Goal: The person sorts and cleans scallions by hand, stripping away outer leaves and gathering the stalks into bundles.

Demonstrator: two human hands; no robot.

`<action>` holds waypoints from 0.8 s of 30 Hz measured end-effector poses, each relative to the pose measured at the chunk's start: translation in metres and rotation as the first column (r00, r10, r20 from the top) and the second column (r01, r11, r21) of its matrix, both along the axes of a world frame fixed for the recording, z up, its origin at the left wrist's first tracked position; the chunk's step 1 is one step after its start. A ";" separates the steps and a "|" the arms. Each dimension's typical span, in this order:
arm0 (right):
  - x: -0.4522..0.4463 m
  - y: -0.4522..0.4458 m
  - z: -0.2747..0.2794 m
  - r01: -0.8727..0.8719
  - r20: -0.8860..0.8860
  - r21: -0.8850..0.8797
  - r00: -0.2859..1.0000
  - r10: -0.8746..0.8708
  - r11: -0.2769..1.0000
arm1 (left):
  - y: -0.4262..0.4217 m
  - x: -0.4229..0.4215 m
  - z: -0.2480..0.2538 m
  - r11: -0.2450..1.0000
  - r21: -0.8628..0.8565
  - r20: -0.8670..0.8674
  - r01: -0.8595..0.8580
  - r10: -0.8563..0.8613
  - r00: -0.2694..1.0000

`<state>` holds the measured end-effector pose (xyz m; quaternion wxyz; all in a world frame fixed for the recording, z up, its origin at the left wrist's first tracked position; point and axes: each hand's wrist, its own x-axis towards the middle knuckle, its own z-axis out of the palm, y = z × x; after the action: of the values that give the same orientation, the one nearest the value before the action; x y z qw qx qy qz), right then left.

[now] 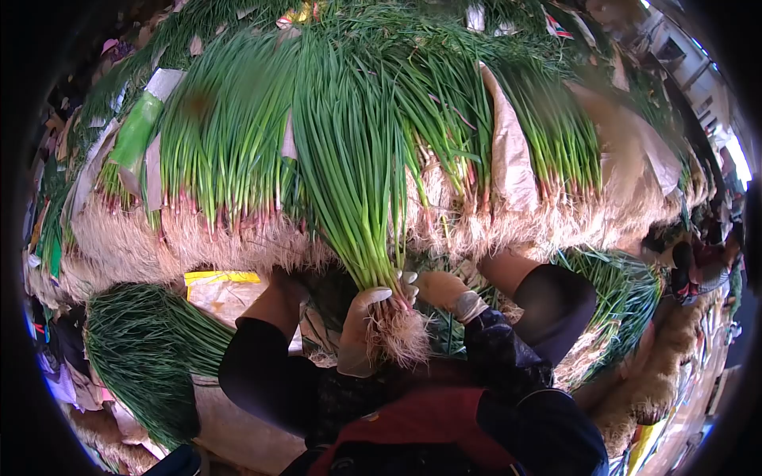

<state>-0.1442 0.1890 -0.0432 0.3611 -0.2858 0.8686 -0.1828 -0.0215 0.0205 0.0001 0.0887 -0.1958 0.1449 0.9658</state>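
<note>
A large bunch of long green stalks (pixel 361 182) with pale, stringy roots stands upright in front of my body, leaves pointing away from me. My left hand (pixel 359 329), in a light glove, is wrapped round the bunch just above its roots. From the right, my right hand (pixel 436 291), also gloved, touches the stalk bases with its fingers closed on them. The roots (pixel 401 329) hang between and below the hands. Behind the bunch lies a long row of similar green stalks (pixel 226 151), their roots facing me.
Piles of green stalks lie at the lower left (pixel 143 357) and at the right (pixel 627 293). Brown sheets (pixel 512 159) separate bunches in the row. A yellow-edged sack (pixel 226 297) is beside my left knee. Another person (pixel 702 266) sits at the far right.
</note>
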 end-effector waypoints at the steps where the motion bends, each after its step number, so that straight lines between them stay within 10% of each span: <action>1: 0.006 0.000 0.002 0.285 0.188 -0.318 0.954 -0.235 0.904 | -0.001 0.000 -0.008 0.999 -0.023 -0.027 0.031 -0.032 0.999; 4: -0.003 -0.018 0.014 0.741 0.786 -0.427 0.587 -0.193 0.518 | -0.011 0.003 -0.060 0.989 -0.027 -0.051 0.147 -0.149 0.988; 6: -0.014 -0.021 0.002 0.751 0.759 -0.553 0.633 -0.153 0.361 | -0.017 0.004 -0.085 0.966 0.067 -0.030 0.249 -0.248 0.968; 9: -0.030 0.033 0.081 0.466 0.256 -0.778 0.848 -0.465 0.422 | 0.005 -0.006 0.009 0.998 -0.056 -0.077 -0.018 0.014 0.997; 15: 0.000 0.310 0.169 0.779 -0.281 -0.535 0.203 -0.938 0.329 | -0.009 -0.007 -0.018 0.985 0.151 -0.267 0.079 -0.036 0.963; 16: 0.010 0.381 0.152 0.698 -0.721 -0.105 0.437 -0.537 0.708 | -0.012 -0.009 -0.018 0.976 0.194 -0.321 0.099 -0.032 0.947; 17: 0.021 0.452 0.136 0.551 -0.897 0.342 0.433 0.089 0.761 | -0.015 -0.009 -0.017 0.964 0.236 -0.375 0.120 -0.023 0.927; 18: 0.032 0.408 0.157 0.934 -0.834 0.202 0.322 -0.447 0.294 | -0.016 -0.007 -0.010 0.974 0.208 -0.363 0.092 -0.010 0.932; 20: 0.008 0.410 0.104 0.608 -0.747 -0.456 0.134 -0.651 0.649 | -0.016 -0.006 0.002 0.971 0.223 -0.415 0.090 0.011 0.910; 24: -0.030 0.135 0.054 0.455 -0.306 -0.429 0.740 -0.600 0.780 | -0.010 -0.007 -0.001 0.981 0.190 -0.366 0.032 0.040 0.930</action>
<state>-0.1745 0.3237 0.0113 0.0420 -0.1126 0.9279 -0.3530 -0.0281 0.0103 -0.0011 0.0765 -0.0023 0.0645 0.9950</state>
